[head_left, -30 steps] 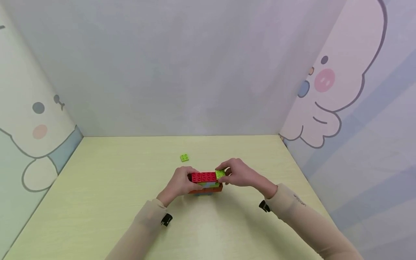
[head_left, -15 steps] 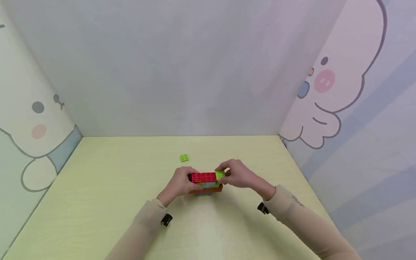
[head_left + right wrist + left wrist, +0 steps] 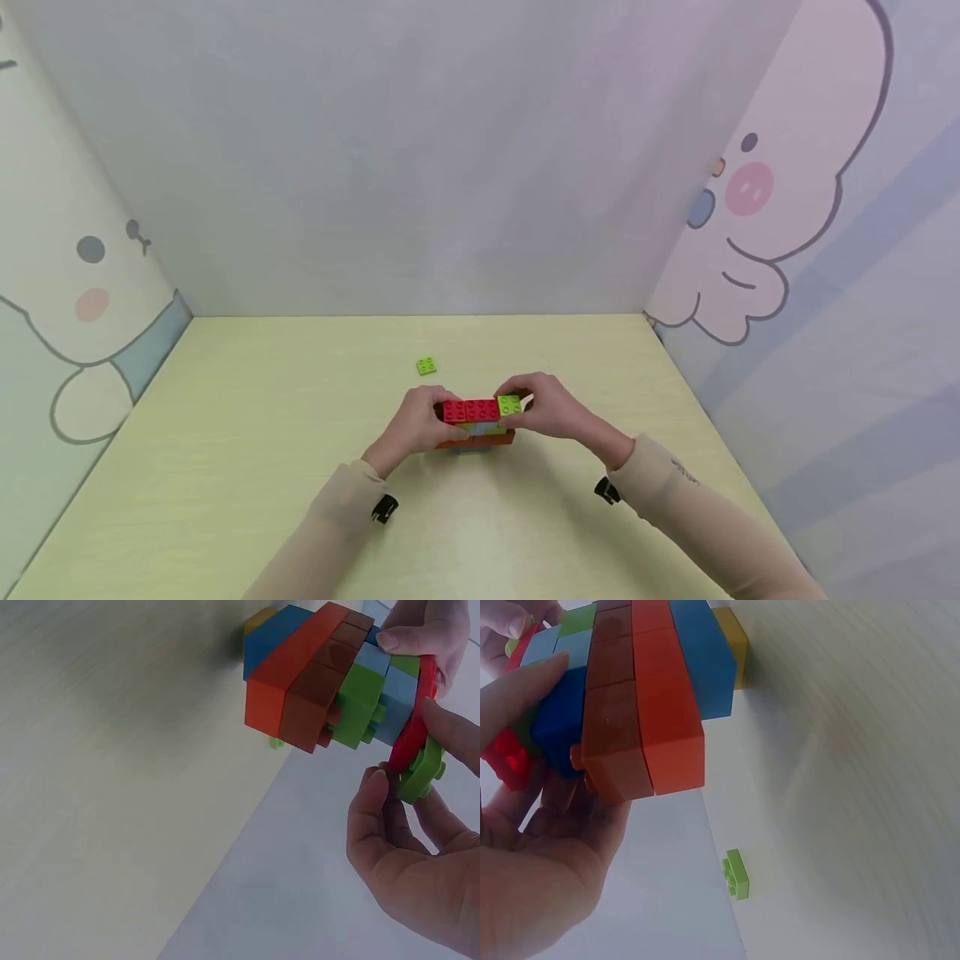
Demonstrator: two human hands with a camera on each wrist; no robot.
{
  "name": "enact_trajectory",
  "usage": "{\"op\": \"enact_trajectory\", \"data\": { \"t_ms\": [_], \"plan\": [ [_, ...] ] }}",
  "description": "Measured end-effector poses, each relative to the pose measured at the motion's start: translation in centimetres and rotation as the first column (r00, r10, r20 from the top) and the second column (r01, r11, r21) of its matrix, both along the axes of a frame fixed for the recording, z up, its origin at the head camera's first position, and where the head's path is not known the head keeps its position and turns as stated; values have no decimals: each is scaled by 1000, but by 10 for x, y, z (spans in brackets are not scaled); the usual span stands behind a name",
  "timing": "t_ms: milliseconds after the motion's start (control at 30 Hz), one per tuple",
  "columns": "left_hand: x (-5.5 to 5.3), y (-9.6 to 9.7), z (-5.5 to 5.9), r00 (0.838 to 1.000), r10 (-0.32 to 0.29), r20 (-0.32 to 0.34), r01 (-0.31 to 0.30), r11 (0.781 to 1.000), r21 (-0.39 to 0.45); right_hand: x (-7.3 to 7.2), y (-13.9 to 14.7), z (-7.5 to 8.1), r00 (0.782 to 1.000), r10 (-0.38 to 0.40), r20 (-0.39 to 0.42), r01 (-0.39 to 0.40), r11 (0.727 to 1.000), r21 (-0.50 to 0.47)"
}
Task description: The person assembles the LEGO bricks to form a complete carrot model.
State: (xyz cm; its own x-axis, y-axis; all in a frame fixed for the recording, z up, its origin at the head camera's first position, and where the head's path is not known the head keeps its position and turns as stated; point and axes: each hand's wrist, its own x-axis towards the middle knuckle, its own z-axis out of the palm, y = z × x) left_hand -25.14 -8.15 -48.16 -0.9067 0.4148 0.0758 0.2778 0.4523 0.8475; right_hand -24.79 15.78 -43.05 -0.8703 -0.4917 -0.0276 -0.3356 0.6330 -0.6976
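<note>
A built stack of toy building bricks (image 3: 491, 439) stands on the table, with red bricks (image 3: 481, 409) along its top. My left hand (image 3: 413, 423) grips its left end, thumb on the near side. At the right end, my right hand (image 3: 552, 410) pinches a lime green brick (image 3: 508, 405) beside the red ones. In the right wrist view this green brick (image 3: 422, 774) sits at the edge of the red layer. Lower layers show in the left wrist view: brown bricks (image 3: 611, 720), an orange brick (image 3: 669, 705), a blue brick (image 3: 709, 664) and a yellow brick (image 3: 733, 645).
A loose lime green brick (image 3: 426, 366) lies on the pale table (image 3: 300, 375) behind the stack. Grey fabric (image 3: 420, 183) rises at the table's back edge, and printed cartoon panels flank both sides. Dark clips (image 3: 385, 508) show by the cuffs.
My right hand and forearm have shifted slightly down toward the near side, still pinching the green brick at the stack's right end. My left hand has kept its grip in place.
</note>
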Motion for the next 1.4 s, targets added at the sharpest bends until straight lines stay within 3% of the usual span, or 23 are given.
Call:
{"op": "enact_trajectory", "data": {
  "t_ms": [267, 467, 667, 933, 1167, 1400],
  "plan": [
    [1, 1, 0, 1000, 10, 0, -10, 1000, -2, -3, -5, -18, 999, -23, -45, 20, 998, -67],
    [0, 2, -1, 1000, 5, 0, -5, 1000, -2, -5, -6, -33, 999, -53, 12, 54, 988, -142],
    [-1, 2, -2, 1000, 0, -7, -1, 1000, -4, -5, -6, -44, 997, -78, 15, 80, 979, -190],
    [-2, -1, -3, 1000, -4, 1, 4, 1000, 9, -4, -7, -53, 993, -89, 77, 109, 945, -310],
    [-3, -5, -7, 1000, -17, 7, 16, 1000, 26, 8, -19, -26, 989, -89, 121, 124, 936, -331],
    [-7, -9, -10, 998, -50, -36, 50, 999, -16, 11, -19, -21, 990, -80, 118, 115, 938, -328]
  ]
}}
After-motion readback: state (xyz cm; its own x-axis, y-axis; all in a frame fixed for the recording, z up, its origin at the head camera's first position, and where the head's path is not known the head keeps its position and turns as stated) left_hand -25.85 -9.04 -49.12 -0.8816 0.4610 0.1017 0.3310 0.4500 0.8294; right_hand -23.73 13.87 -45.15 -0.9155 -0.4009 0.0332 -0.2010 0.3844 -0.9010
